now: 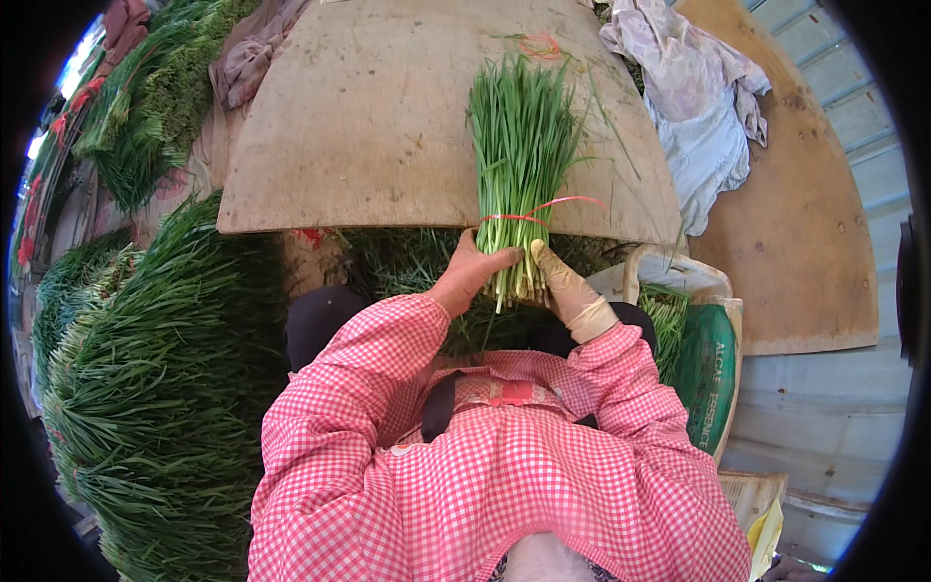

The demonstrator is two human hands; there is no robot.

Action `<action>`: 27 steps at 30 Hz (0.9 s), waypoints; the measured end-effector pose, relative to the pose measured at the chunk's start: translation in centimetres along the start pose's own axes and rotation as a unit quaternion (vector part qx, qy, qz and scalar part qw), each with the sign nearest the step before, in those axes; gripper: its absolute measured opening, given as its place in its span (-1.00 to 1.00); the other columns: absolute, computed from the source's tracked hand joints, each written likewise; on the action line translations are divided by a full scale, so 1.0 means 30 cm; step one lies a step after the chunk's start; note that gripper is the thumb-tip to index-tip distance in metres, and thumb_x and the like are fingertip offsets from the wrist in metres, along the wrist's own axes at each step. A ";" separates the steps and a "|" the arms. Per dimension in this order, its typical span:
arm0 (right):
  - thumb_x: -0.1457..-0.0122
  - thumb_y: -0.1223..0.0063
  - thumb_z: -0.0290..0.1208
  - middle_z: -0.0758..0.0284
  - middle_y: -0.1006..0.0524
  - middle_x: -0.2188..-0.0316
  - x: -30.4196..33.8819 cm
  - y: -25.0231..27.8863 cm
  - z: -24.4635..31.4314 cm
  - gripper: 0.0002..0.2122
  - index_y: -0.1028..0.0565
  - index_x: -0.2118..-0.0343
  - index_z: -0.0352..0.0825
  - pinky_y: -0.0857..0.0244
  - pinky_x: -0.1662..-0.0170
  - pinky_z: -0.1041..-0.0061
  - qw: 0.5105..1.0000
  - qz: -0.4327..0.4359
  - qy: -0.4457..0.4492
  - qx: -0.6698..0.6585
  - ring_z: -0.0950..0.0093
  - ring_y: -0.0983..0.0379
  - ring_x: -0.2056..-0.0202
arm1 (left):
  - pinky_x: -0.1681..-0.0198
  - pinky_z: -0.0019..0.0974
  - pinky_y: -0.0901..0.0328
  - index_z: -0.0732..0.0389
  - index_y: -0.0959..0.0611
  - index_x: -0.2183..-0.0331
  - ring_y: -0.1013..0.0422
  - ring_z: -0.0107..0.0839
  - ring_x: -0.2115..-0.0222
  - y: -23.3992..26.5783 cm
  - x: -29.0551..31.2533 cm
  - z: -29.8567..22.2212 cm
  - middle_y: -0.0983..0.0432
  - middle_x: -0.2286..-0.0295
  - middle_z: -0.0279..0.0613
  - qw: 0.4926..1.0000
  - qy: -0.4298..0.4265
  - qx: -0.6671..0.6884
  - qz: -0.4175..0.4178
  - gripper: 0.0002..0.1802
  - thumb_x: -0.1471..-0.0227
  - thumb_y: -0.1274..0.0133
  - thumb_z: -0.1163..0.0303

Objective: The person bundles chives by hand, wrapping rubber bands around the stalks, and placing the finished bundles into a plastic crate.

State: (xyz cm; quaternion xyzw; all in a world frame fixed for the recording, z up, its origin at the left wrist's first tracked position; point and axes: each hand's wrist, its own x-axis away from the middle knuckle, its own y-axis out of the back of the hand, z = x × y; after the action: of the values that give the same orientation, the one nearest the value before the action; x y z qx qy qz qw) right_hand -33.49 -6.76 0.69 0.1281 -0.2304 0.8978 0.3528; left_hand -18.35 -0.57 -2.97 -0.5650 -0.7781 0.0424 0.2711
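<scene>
A bundle of slender green leaves (pixel 524 126), tied with a red band (pixel 514 217), lies lengthwise, pale ends (pixel 519 281) overhanging the board (pixel 359 126).

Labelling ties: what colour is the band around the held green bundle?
The band is pinkish red; it shows best in the head view.

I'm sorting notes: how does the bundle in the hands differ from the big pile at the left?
The bundle is slim, the pile far bigger. The bundle has a red tie around its stems; I see no single tie around the whole pile. The left hand and right hand hold the bundle; neither touches the pile. Both are long green leaves.
</scene>
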 end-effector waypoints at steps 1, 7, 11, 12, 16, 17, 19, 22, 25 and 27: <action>-0.16 0.16 0.03 0.38 -0.46 0.18 0.005 0.003 0.033 -0.50 -0.30 -0.01 -0.29 -0.33 0.13 0.53 0.999 0.019 -0.008 0.036 0.56 -0.41 0.21 | 0.09 -0.28 -0.27 0.37 -0.16 -0.04 -0.33 -0.35 0.17 0.010 -0.012 0.017 -0.32 0.14 -0.06 1.000 0.007 0.011 0.004 -0.15 0.21 -0.22 0.28; -0.02 -0.03 0.10 0.02 -0.28 0.01 -0.122 0.168 0.112 -0.16 0.01 -0.15 -0.48 -0.06 -0.10 0.44 0.898 -0.121 0.163 0.390 0.37 -0.21 -0.03 | 0.21 -0.35 -0.32 0.32 -0.42 0.11 -0.41 -0.44 0.32 -0.023 -0.005 0.009 -0.47 0.30 -0.19 0.995 -0.065 0.025 0.069 -0.48 0.16 -0.14 0.36; 0.05 -0.17 0.01 0.07 -0.29 0.01 -0.257 0.081 0.063 -0.12 0.05 -0.16 -0.45 -0.12 -0.07 0.37 0.833 -0.196 0.305 0.418 0.31 -0.24 -0.01 | 0.11 -0.34 -0.25 0.30 -0.39 0.08 -0.37 -0.41 0.24 -0.010 -0.004 0.008 -0.45 0.24 -0.20 0.996 -0.075 -0.030 0.038 -0.36 0.24 -0.24 0.33; 0.02 -0.14 0.00 0.08 -0.29 0.01 -0.288 0.072 0.035 -0.16 0.03 -0.16 -0.44 -0.12 -0.06 0.38 0.828 -0.219 0.314 0.411 0.30 -0.25 0.00 | 0.09 -0.34 -0.24 0.32 -0.35 0.06 -0.35 -0.40 0.21 0.001 -0.011 0.015 -0.43 0.22 -0.17 0.997 -0.058 -0.043 0.026 -0.31 0.24 -0.25 0.32; -0.08 -0.03 -0.03 0.12 -0.31 0.01 -0.386 0.263 -0.058 -0.28 -0.01 -0.16 -0.39 -0.17 -0.01 0.41 0.900 -0.275 0.220 0.256 0.30 -0.28 0.03 | 0.06 -0.33 -0.21 0.35 -0.26 0.00 -0.33 -0.37 0.17 -0.039 -0.002 -0.015 -0.38 0.16 -0.11 0.996 -0.032 -0.071 0.039 -0.22 0.24 -0.26 0.32; -0.10 0.00 -0.02 0.14 -0.32 0.01 -0.370 0.211 -0.020 -0.31 -0.04 -0.16 -0.35 -0.22 0.06 0.44 0.942 -0.236 0.169 0.166 0.31 -0.29 0.05 | 0.05 -0.33 -0.21 0.35 -0.27 0.01 -0.33 -0.38 0.17 -0.018 -0.010 0.000 -0.39 0.16 -0.11 0.996 -0.037 -0.072 0.024 -0.24 0.23 -0.25 0.33; -0.08 -0.02 -0.02 0.17 -0.30 -0.01 -0.346 0.198 0.024 -0.30 -0.02 -0.17 -0.31 -0.26 0.08 0.42 0.946 -0.243 0.098 0.190 0.33 -0.32 0.09 | 0.07 -0.33 -0.23 0.33 -0.31 0.03 -0.35 -0.38 0.20 -0.020 -0.011 -0.005 -0.42 0.19 -0.13 0.997 -0.032 -0.052 0.045 -0.31 0.20 -0.22 0.34; -0.08 0.00 0.02 0.20 -0.27 -0.02 -0.209 0.014 0.111 -0.27 0.02 -0.18 -0.30 -0.27 0.07 0.41 0.981 -0.128 0.142 0.033 0.33 -0.35 0.13 | 0.14 -0.32 -0.28 0.31 -0.36 0.06 -0.40 -0.40 0.26 -0.002 -0.013 -0.009 -0.46 0.24 -0.17 0.996 -0.011 0.031 0.078 -0.41 0.15 -0.16 0.34; -0.08 0.05 0.08 0.24 -0.27 -0.02 -0.127 0.048 0.064 -0.25 0.06 -0.19 -0.27 -0.28 0.05 0.39 0.965 -0.191 0.180 0.009 0.33 -0.36 0.12 | 0.23 -0.32 -0.36 0.27 -0.40 0.08 -0.45 -0.41 0.33 -0.016 0.008 -0.045 -0.49 0.28 -0.19 0.981 0.033 0.145 0.123 -0.50 0.08 -0.10 0.31; -0.03 0.07 0.15 0.27 -0.32 0.02 -0.069 0.022 0.032 -0.27 -0.06 -0.15 -0.24 -0.29 0.06 0.37 0.986 -0.111 0.093 -0.084 0.34 -0.36 0.11 | 0.24 -0.31 -0.37 0.25 -0.40 0.08 -0.46 -0.41 0.33 -0.009 0.019 -0.055 -0.49 0.28 -0.19 0.962 0.059 0.219 0.150 -0.50 0.07 -0.11 0.30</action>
State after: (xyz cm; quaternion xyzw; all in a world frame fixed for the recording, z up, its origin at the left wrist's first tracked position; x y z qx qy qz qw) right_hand -32.40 -8.86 0.47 0.0390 -0.2561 0.8383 0.4797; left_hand -17.92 -0.56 -1.25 -0.6036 -0.6385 0.2189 0.4243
